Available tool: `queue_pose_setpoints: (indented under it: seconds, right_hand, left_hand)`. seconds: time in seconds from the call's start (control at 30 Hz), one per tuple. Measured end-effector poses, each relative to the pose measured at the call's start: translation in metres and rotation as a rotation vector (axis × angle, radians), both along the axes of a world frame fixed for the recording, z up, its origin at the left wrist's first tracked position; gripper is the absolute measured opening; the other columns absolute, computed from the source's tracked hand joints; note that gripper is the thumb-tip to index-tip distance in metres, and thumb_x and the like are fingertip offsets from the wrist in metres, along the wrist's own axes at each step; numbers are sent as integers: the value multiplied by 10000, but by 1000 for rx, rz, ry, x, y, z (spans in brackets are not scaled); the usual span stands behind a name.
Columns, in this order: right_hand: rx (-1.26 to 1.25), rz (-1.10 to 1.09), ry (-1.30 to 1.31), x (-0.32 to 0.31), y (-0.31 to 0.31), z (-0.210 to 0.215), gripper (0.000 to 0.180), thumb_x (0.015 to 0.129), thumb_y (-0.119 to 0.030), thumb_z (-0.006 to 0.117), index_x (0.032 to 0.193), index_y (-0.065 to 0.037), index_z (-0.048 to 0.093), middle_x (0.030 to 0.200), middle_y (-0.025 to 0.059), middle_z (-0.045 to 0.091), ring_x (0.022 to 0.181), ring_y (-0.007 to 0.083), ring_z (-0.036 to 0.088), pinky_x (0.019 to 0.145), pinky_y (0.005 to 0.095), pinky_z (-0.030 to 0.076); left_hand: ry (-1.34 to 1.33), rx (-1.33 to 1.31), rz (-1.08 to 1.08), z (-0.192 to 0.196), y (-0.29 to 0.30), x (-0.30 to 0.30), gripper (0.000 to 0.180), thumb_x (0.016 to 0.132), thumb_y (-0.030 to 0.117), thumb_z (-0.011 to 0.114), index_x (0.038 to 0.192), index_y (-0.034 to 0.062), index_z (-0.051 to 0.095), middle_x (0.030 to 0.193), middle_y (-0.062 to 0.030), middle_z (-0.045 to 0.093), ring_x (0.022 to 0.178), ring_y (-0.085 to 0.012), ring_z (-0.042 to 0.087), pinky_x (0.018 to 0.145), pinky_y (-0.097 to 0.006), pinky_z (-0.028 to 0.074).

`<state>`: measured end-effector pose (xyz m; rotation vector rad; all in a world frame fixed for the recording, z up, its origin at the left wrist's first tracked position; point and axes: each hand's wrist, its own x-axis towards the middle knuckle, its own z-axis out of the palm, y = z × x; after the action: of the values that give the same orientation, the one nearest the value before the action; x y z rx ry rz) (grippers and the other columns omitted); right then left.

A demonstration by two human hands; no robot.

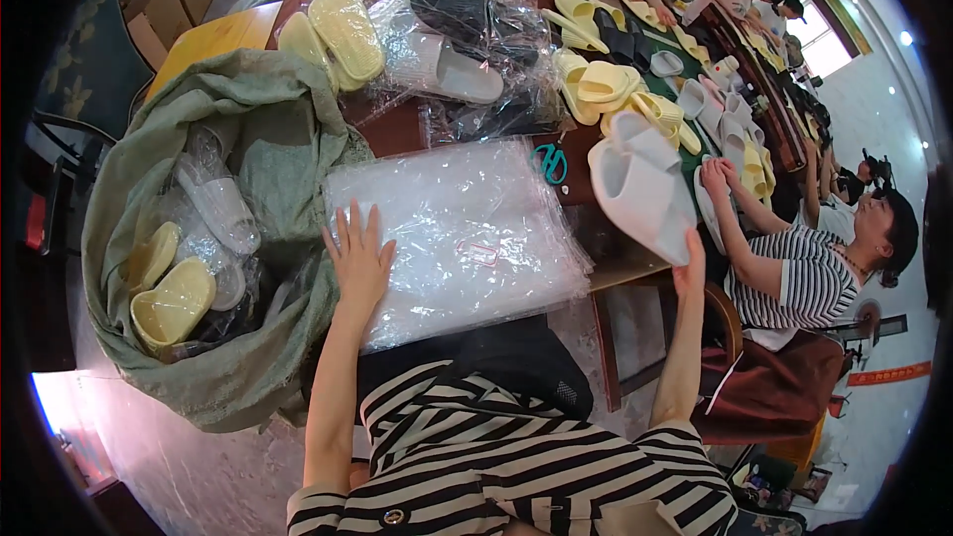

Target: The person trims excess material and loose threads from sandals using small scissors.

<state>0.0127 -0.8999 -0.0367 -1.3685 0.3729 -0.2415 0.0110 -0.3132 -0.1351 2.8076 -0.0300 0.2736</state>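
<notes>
My left hand (359, 246) lies flat with fingers spread on a stack of clear plastic bags (467, 228) at the table's near edge. With my right hand (689, 266) I grip a pair of pale grey slippers (645, 189) by one end, held up to the right of the bags. Teal-handled scissors (549, 165) rest on the table just beyond the stack. Farther back, bagged slippers are heaped, a grey one (467, 74) and a yellow pair (345, 38) among them.
A green woven sack (149, 179) holding bagged slippers stands at my left. Loose yellow slippers (606, 84) and grey ones (730, 129) line the table to the right. A person in a striped shirt (804, 273) sits close on my right; other people work farther along.
</notes>
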Motion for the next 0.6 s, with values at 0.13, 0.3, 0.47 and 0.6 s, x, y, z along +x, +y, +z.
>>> queue_pose_setpoints:
  seconds: [0.13, 0.3, 0.47, 0.6]
  right_hand:
    - [-7, 129, -112, 20, 70, 65, 522, 1020, -319, 530, 1411, 23, 475, 1377, 113, 556, 1277, 211, 525, 1095, 352, 388]
    - [-85, 412, -50, 48, 189, 54, 510, 996, -349, 564, 1356, 13, 546, 1299, 99, 586, 1167, 157, 559, 1025, 307, 422]
    - [-187, 609, 56, 53, 241, -36, 459, 984, -313, 588, 1376, -74, 568, 1319, 89, 600, 1185, 174, 555, 1020, 301, 398]
    - [-569, 774, 102, 48, 249, -48, 433, 989, -357, 577, 1349, -118, 603, 1394, 175, 552, 1235, 218, 545, 1033, 334, 402]
  left_hand:
    - [-29, -7, -46, 17, 1, -3, 504, 976, 254, 552, 1433, 55, 473, 1534, -192, 352, 1454, -373, 258, 1187, -547, 165]
    - [4, -600, 25, 16, 13, 3, 354, 997, 151, 503, 1302, -8, 585, 1349, -194, 567, 1307, -328, 489, 1112, -429, 354]
    - [-154, -1041, 238, 32, 16, 9, 338, 1032, 125, 441, 1305, -28, 568, 1304, -142, 605, 1220, -229, 555, 1041, -341, 409]
    - [-105, -663, 38, 49, 6, 10, 369, 964, 108, 537, 1308, -25, 549, 1337, -211, 561, 1265, -340, 520, 1078, -389, 386]
